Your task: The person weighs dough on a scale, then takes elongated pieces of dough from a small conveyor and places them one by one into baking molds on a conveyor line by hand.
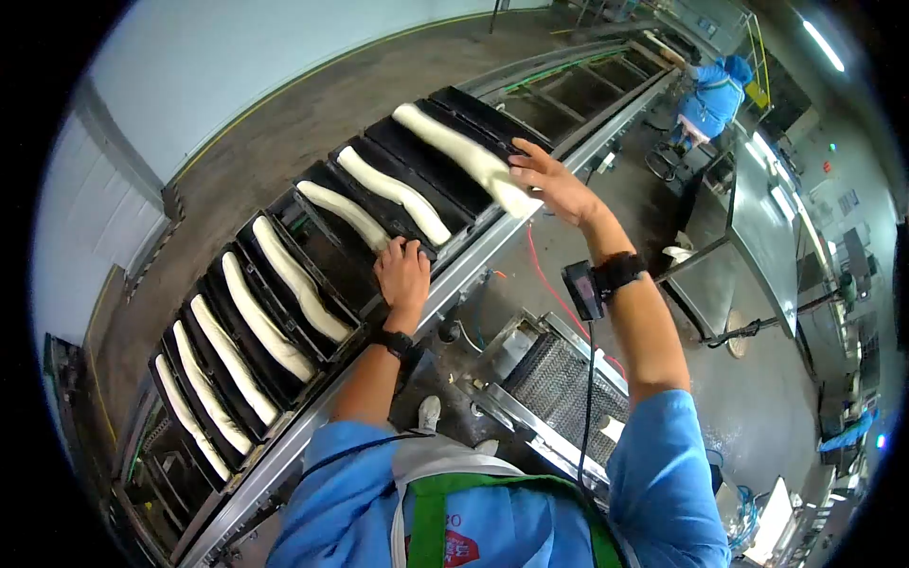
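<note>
Several long, pale dough strips lie in black baking pans along a conveyor. My left hand (403, 276) is closed over the near end of a black pan (327, 180), its fingertips beside the end of a dough strip (346, 210). My right hand (561, 186) has its fingers stretched out and apart, touching the near end of a thick dough strip (454, 147). That end sticks out past its pan's rim and looks blurred. Between the hands, another dough strip (393, 192) rests in its pan.
The conveyor's metal rail (473, 260) runs diagonally before me. More dough-filled pans (248, 327) stand at the left. A mesh-belt machine (559, 379) stands low beside me. Farther off are a co-worker in blue (712, 99) and a steel table (762, 232).
</note>
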Available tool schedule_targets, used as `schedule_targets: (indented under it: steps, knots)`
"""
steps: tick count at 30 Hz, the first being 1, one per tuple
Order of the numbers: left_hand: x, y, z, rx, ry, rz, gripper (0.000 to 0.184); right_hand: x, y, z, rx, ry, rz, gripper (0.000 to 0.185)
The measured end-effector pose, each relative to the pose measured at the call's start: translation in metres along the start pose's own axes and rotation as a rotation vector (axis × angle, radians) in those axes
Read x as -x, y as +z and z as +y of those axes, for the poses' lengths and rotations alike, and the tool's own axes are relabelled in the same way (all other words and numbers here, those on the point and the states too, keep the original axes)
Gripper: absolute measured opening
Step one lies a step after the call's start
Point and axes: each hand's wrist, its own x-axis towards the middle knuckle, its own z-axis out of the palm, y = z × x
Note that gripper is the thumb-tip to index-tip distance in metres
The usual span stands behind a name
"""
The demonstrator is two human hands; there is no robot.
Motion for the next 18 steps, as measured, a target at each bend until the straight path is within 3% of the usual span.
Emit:
schedule_targets:
  steps: [2, 4, 6, 7, 8, 9, 11, 12, 13, 14, 16, 17, 18]
  knots:
    - [0.002, 0.002, -0.005, -0.028, -0.001, 0.014, 0.022, 0.002, -0.012, 0.029, -0.056, -0.015, 0.005, 0.055]
    - [0.003, 0.001, -0.01, -0.038, -0.012, 0.017, 0.022, 0.036, -0.027, 0.052, -0.09, 0.179, -0.105, 0.054]
    - [0.003, 0.001, -0.014, -0.071, -0.051, -0.024, 0.023, 0.089, -0.053, 0.111, 0.224, 0.066, -0.134, 0.052]
    - [0.003, 0.003, -0.019, -0.054, -0.033, -0.016, 0.023, 0.12, -0.061, 0.133, 0.391, 0.235, -0.087, 0.048]
    - [0.004, 0.005, -0.025, -0.031, -0.009, -0.001, 0.024, 0.159, -0.079, 0.186, 0.891, 0.041, -0.035, 0.041]
    - [0.003, 0.006, -0.029, -0.038, 0.0, 0.013, 0.025, 0.196, -0.079, 0.2, 1.116, 0.429, -0.075, 0.036]
    - [0.001, 0.001, -0.042, -0.021, 0.002, 0.017, 0.026, 0.294, -0.081, 0.29, 1.358, 0.455, -0.081, 0.04]
    - [0.006, 0.014, -0.046, -0.064, -0.052, -0.027, 0.026, 0.379, -0.059, 0.341, 1.539, 0.212, 0.256, 0.045]
    - [0.002, 0.015, -0.045, -0.066, -0.048, -0.017, 0.025, 0.366, -0.028, 0.255, 1.224, 0.718, 0.249, 0.045]
    - [0.004, 0.01, -0.044, -0.078, -0.059, -0.021, 0.024, 0.378, -0.019, 0.238, 0.958, 0.692, 0.339, 0.036]
    - [-0.002, 0.005, -0.037, -0.075, -0.043, -0.023, 0.024, 0.379, -0.006, 0.228, 1.063, 0.7, 0.206, 0.031]
    - [-0.003, 0.003, -0.038, -0.084, -0.046, -0.042, 0.023, 0.379, 0.001, 0.245, 0.996, 0.505, 0.337, 0.031]
    - [-0.004, 0.0, -0.037, -0.083, -0.034, -0.036, 0.023, 0.363, 0.016, 0.226, 1.086, 0.484, 0.294, 0.031]
